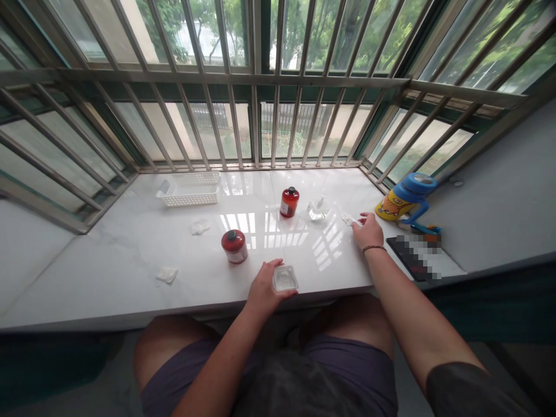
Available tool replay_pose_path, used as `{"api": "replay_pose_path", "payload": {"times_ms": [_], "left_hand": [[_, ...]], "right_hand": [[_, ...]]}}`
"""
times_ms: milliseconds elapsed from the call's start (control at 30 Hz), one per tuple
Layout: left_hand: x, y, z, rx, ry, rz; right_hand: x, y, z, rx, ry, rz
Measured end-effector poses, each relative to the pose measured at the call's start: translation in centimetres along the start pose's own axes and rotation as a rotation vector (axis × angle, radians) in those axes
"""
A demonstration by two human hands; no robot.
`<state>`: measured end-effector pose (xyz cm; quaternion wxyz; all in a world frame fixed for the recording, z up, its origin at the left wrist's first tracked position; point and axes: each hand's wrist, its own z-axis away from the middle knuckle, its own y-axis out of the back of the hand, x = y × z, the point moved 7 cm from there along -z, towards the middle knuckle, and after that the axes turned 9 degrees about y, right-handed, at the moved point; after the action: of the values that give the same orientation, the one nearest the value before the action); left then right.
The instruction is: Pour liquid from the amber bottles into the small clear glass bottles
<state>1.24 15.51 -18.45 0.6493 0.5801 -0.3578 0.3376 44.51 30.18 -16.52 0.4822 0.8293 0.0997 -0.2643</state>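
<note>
My left hand (264,289) is closed around a small clear square container (285,278) near the table's front edge. Its open side faces up, and I cannot make out anything inside. Off to the right, my right hand (369,230) has its fingers on a crumpled white tissue (348,219) lying on the table. Just left of that tissue stands a clear glass-like container (318,210). A red bottle with a black cap (289,202) is beside it, and a second red bottle (234,247) stands closer to my left hand.
A white plastic basket (189,200) sits at the back left. Two more crumpled tissues (200,227) lie on the glossy white tabletop (117,249). At the right are a blue and yellow flask (403,197) and a dark flat object (406,259). Metal bars (254,133) line the window behind.
</note>
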Motion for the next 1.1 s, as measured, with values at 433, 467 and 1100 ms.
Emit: {"api": "replay_pose_path", "payload": {"times_ms": [433,467,1100], "left_hand": [[1.0,-0.1,-2.0,0.049,-0.151,-0.093],[1.2,-0.1,-2.5,0.055,-0.166,-0.096],[5.8,9.9,3.3,0.637,-0.461,-0.197]], "right_hand": [[-7.8,0.5,3.7,0.017,0.354,0.01],[-9.0,0.7,4.5,0.015,0.397,-0.003],[-19.5,5.9,17.9,-0.032,0.568,-0.378]]}}
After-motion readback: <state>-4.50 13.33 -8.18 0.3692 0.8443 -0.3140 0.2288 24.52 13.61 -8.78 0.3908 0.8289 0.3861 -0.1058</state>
